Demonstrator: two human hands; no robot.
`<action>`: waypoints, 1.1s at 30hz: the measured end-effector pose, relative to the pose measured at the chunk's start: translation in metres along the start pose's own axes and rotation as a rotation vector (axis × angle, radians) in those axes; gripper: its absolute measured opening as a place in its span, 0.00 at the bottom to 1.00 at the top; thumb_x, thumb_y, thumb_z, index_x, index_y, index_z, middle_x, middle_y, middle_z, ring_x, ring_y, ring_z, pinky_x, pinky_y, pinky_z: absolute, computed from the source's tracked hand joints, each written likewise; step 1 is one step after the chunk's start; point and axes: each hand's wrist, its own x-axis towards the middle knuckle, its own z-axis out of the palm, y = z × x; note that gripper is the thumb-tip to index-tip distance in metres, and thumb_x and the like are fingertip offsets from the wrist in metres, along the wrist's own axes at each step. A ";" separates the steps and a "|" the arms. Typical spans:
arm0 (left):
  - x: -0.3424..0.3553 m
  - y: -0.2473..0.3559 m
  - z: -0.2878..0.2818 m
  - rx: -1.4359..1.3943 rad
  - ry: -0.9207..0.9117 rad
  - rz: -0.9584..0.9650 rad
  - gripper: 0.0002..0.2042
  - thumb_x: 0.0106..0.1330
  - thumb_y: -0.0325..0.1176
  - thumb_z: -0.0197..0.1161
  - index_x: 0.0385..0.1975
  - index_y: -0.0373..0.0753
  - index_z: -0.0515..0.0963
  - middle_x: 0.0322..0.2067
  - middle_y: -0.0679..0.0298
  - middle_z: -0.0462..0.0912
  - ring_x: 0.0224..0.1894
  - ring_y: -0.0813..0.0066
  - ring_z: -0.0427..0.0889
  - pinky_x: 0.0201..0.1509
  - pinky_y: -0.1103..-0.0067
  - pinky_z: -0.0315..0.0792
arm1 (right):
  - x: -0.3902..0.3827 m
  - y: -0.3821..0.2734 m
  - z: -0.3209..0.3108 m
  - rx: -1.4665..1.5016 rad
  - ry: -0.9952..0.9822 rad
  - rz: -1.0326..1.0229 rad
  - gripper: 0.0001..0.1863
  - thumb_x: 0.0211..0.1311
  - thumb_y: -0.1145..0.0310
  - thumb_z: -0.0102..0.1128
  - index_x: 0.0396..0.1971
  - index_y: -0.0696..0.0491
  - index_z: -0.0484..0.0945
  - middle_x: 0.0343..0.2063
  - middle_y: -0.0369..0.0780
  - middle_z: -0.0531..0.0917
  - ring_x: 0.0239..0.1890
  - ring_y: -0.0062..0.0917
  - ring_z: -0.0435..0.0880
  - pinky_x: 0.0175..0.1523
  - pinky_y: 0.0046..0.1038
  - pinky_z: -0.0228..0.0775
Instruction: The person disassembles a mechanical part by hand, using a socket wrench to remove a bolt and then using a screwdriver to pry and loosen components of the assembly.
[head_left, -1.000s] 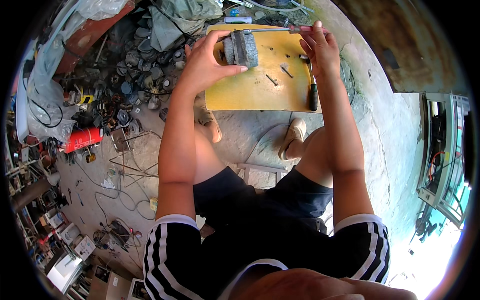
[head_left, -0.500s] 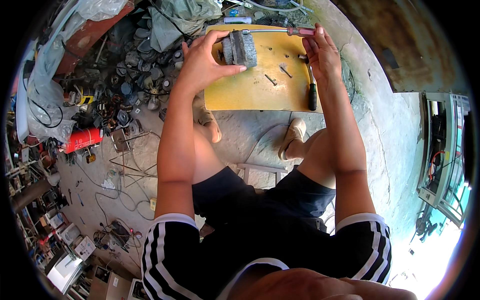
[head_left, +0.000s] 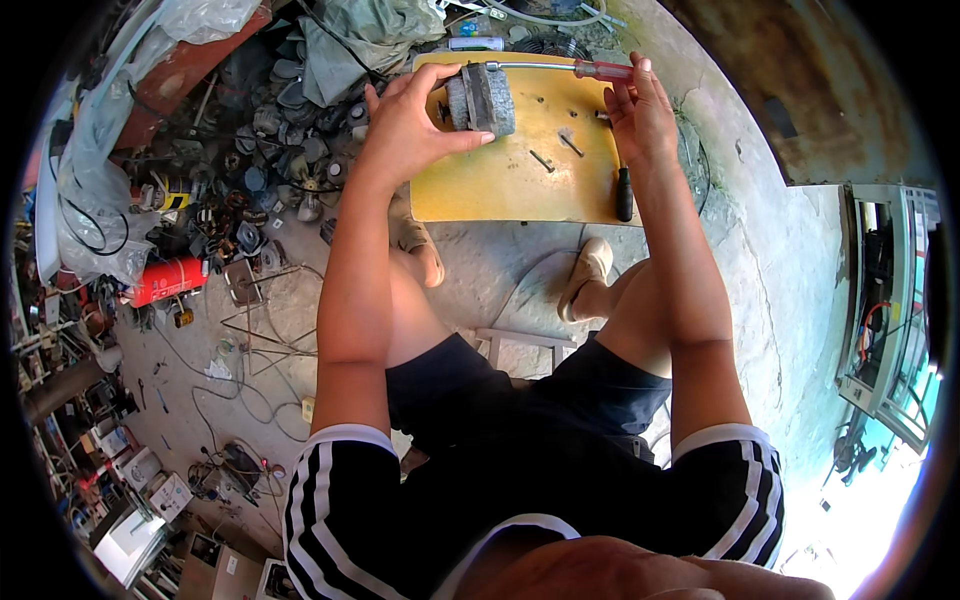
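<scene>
My left hand (head_left: 405, 122) grips a grey, ribbed metal cylinder (head_left: 492, 103) with a darker band across it, like a small motor body. The thumb lies along its lower end and the fingers reach round its top. From the right, a screwdriver (head_left: 603, 70) with a clear red handle lies level, its tip at the cylinder's upper edge. My right hand (head_left: 643, 115) holds the handle's end between thumb and fingers, the other fingers half curled. Below that hand, a black-handled screwdriver (head_left: 625, 195) rests on the yellow board (head_left: 500, 195), its upper part partly hidden.
Bolts (head_left: 541, 161) and small dark bits lie on the board. A heap of motor parts (head_left: 290, 130) crowds the floor at left, near a red box (head_left: 168, 281). Cables (head_left: 240, 385) trail across the concrete. At far right stands a metal-framed cabinet (head_left: 890, 310).
My right hand has shifted its fingers on the screwdriver handle and sits slightly lower, covering more of the black-handled screwdriver. The left hand and the cylinder have hardly moved.
</scene>
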 end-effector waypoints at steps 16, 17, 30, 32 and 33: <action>0.001 -0.004 0.000 -0.016 0.002 0.014 0.43 0.38 0.56 0.79 0.58 0.48 0.73 0.53 0.55 0.80 0.64 0.56 0.70 0.74 0.47 0.34 | 0.001 0.003 0.003 0.088 -0.111 -0.112 0.21 0.74 0.62 0.53 0.61 0.57 0.69 0.55 0.41 0.79 0.57 0.29 0.79 0.65 0.32 0.69; 0.000 -0.005 0.000 -0.020 0.005 0.018 0.43 0.38 0.56 0.79 0.58 0.48 0.73 0.53 0.55 0.80 0.64 0.56 0.70 0.74 0.47 0.34 | -0.001 0.004 0.005 0.098 -0.110 -0.075 0.21 0.75 0.61 0.52 0.61 0.56 0.69 0.55 0.41 0.78 0.57 0.28 0.79 0.64 0.32 0.70; -0.001 -0.003 -0.001 -0.027 0.009 0.037 0.42 0.39 0.54 0.79 0.58 0.48 0.73 0.53 0.58 0.81 0.63 0.57 0.70 0.73 0.47 0.34 | -0.004 -0.001 0.008 0.015 -0.091 -0.214 0.21 0.74 0.63 0.53 0.62 0.54 0.70 0.50 0.35 0.81 0.52 0.21 0.80 0.56 0.28 0.69; 0.000 -0.003 0.000 -0.023 0.011 0.036 0.42 0.39 0.54 0.79 0.59 0.48 0.73 0.53 0.58 0.80 0.63 0.57 0.70 0.73 0.47 0.34 | -0.004 -0.001 0.008 0.026 -0.116 -0.228 0.20 0.74 0.63 0.53 0.62 0.53 0.70 0.51 0.36 0.81 0.52 0.21 0.80 0.58 0.29 0.69; 0.000 -0.004 0.000 -0.021 0.011 0.036 0.42 0.39 0.54 0.79 0.59 0.48 0.73 0.53 0.59 0.80 0.63 0.57 0.69 0.73 0.47 0.34 | -0.004 -0.002 0.009 0.031 -0.127 -0.235 0.20 0.74 0.63 0.53 0.61 0.53 0.70 0.51 0.36 0.81 0.52 0.21 0.80 0.58 0.29 0.69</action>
